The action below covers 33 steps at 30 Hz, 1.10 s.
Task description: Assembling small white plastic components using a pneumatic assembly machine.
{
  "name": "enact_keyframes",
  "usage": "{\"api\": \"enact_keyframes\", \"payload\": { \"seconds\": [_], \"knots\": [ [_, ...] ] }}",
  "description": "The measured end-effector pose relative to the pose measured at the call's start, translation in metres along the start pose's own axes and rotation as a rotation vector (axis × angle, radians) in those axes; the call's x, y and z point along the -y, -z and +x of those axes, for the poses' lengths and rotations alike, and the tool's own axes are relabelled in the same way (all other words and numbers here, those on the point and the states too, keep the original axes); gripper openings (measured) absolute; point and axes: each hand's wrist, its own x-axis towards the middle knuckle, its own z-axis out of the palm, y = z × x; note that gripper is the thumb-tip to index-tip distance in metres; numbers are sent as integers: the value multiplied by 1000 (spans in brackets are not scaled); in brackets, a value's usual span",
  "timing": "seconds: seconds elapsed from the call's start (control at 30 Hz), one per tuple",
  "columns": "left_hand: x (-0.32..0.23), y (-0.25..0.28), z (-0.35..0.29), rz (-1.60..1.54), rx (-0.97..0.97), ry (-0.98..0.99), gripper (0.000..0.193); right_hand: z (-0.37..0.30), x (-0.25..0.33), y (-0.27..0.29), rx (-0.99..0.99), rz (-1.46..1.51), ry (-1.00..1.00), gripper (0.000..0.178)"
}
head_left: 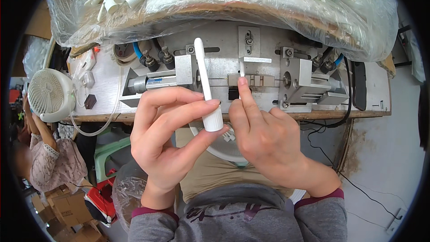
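Observation:
My left hand (pixel 172 139) is closed on a white applicator cap (pixel 212 118), a ribbed cap with a long stem. Held nearly upright, the cap sits between thumb and fingers, with the rounded stem tip pointing away from me. My right hand (pixel 268 132) stretches one finger forward while its other fingers are bent. That fingertip touches the near end of a small white stem (pixel 242 68) at the metal fixture block (pixel 264 81) in the middle of the bench. Nothing shows inside the right hand, though its palm side is hidden.
Metal clamp units flank the fixture at left (pixel 182 69) and right (pixel 304 71), with hoses attached. Beyond them lies a plastic-lined tray (pixel 215 0) with many white caps. A white fan (pixel 51 95) stands left, near another person (pixel 58 163). A basket (pixel 226 148) sits below the bench edge.

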Motion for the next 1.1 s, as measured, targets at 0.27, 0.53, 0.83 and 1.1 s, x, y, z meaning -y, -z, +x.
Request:
{"api": "enact_keyframes", "payload": {
  "seconds": [0.27, 0.53, 0.83, 1.1],
  "knots": [
    [0, -1, -1, -3, -10, -21, 44, 4, 2, 3, 67, -13, 19, 13],
    [-2, 7, -3, 45, 61, -100, 44, 32, -49, 43, -72, 477, -90, 19],
    [-1, -28, -14, 592, 316, -299, 39, 111, -134, 45, -207, 25, -321, 28],
    [5, -40, -5, 758, 371, -298, 35, 110, -136, 67, 89, 601, -368, 28]
  ]
}}
